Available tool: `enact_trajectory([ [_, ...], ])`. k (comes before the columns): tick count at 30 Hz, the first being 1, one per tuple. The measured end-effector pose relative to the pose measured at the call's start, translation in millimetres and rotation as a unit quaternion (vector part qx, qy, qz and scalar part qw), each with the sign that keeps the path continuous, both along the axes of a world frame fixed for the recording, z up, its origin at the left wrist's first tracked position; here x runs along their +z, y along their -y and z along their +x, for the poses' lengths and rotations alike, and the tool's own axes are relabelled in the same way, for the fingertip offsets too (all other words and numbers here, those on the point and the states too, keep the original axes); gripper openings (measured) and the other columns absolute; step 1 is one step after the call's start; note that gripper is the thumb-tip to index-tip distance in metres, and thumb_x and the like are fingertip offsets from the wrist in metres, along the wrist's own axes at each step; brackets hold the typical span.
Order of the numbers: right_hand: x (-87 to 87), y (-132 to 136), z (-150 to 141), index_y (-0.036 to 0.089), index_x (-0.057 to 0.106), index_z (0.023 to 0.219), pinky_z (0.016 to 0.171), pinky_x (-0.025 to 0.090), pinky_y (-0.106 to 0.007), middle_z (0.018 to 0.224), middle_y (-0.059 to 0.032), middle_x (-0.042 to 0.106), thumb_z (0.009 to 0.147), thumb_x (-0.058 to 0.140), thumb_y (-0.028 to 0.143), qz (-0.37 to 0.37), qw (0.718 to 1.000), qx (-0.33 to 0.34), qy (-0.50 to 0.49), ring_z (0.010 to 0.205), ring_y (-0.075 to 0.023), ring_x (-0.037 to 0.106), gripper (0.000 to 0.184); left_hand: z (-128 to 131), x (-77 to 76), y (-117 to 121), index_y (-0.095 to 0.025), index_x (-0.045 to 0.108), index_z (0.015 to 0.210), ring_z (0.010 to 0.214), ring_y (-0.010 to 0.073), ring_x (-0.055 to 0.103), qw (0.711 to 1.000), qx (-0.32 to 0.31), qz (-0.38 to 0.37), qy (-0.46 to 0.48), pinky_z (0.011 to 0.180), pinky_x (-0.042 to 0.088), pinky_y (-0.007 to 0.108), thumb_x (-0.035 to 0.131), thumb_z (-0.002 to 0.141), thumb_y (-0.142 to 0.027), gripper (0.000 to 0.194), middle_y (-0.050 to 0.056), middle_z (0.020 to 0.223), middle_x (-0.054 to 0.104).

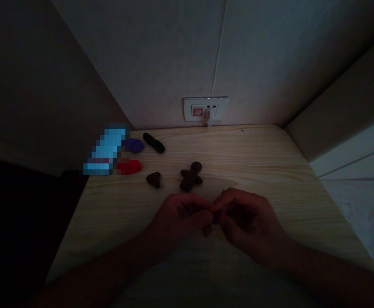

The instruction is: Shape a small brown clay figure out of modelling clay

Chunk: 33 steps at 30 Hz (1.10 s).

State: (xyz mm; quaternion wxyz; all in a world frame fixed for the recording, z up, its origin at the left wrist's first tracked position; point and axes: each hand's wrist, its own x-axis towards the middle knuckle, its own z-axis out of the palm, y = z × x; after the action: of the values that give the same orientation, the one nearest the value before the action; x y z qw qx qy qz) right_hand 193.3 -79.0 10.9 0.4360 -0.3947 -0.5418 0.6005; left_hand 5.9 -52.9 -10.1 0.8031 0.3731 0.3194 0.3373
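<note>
My left hand (183, 218) and my right hand (251, 222) meet above the front part of the wooden tabletop. Between their fingertips is a small dark piece of modelling clay (216, 217), mostly covered by the fingers; both hands pinch it. Just beyond them lies a brown clay figure (191, 177) with a round head, a body and short stubby limbs. To its left rests a smaller lump of brown clay (154, 179). The light is dim, so the held piece's exact shape cannot be made out.
At the back left lie a black clay roll (154, 143), a purple clay lump (135, 145) and a red clay piece (129, 167). A pixelated, bright bluish thing (108, 147) is at the table's left edge. A wall socket (205, 109) holding a plug stands behind the wooden table (254, 149).
</note>
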Motion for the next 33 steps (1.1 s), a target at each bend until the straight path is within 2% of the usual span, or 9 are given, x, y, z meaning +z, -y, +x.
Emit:
enact_trajectory([
  [6,5.2,-1.9,0.3,0.021,0.067,0.091,0.051,0.048,-0.021,0.071,0.0001,0.076,0.082,0.063,0.008,0.009,1.0,0.005,-0.005,0.059,-0.0129,0.069,0.016,1.2,5.3,-0.5,-0.016,0.08,0.082,0.058,0.0099,0.064,1.0,0.003,-0.009,-0.021,0.059,0.05,0.02,0.09,0.074,-0.034,0.022,0.002,0.068,0.074],
  [9,6.5,-3.1,-0.8,0.02,0.066,0.089,0.051,0.049,-0.021,0.069,0.0006,0.075,0.079,0.064,0.007,0.016,1.0,0.005,-0.006,0.057,-0.0122,0.068,0.017,1.3,6.7,-0.1,-0.015,0.08,0.081,0.057,0.0102,0.063,1.0,0.004,-0.011,-0.027,0.058,0.05,0.021,0.09,0.073,-0.036,0.024,0.002,0.067,0.074],
  [13,3.4,-2.1,-1.5,0.021,0.064,0.086,0.054,0.051,-0.023,0.07,0.0004,0.075,0.077,0.064,0.005,-0.001,1.0,-0.002,0.009,0.06,-0.0141,0.07,0.019,1.1,6.7,-0.2,-0.015,0.08,0.082,0.057,0.0107,0.063,0.999,-0.001,-0.01,-0.039,0.059,0.05,0.022,0.09,0.074,-0.035,0.024,0.003,0.068,0.074],
  [20,7.2,-5.6,-0.4,0.021,0.063,0.085,0.046,0.042,-0.019,0.062,0.003,0.07,0.076,0.063,0.006,-0.006,0.999,0.02,-0.024,0.05,-0.0095,0.061,0.017,1.0,5.4,-1.0,-0.015,0.08,0.082,0.058,0.0104,0.062,0.999,-0.017,-0.011,-0.031,0.057,0.049,0.022,0.088,0.075,-0.034,0.021,0.002,0.071,0.074],
  [26,9.6,-6.3,-2.6,0.02,0.061,0.083,0.047,0.042,-0.02,0.063,0.0011,0.071,0.077,0.065,0.009,-0.026,0.999,0.02,-0.024,0.052,-0.0102,0.061,0.014,0.3,3.0,-0.2,-0.016,0.08,0.086,0.059,0.0089,0.062,0.999,-0.02,-0.009,-0.024,0.058,0.049,0.02,0.085,0.08,-0.03,0.017,0.002,0.073,0.073],
  [33,7.2,-6.6,-0.2,0.02,0.059,0.08,0.047,0.042,-0.019,0.062,0.0005,0.072,0.078,0.065,0.01,-0.055,0.997,0.033,-0.035,0.05,-0.0099,0.059,0.012,-0.1,3.7,1.0,-0.015,0.08,0.084,0.06,0.0108,0.063,0.999,-0.027,-0.022,-0.032,0.059,0.049,0.022,0.088,0.076,-0.033,0.021,0.002,0.072,0.073],
])
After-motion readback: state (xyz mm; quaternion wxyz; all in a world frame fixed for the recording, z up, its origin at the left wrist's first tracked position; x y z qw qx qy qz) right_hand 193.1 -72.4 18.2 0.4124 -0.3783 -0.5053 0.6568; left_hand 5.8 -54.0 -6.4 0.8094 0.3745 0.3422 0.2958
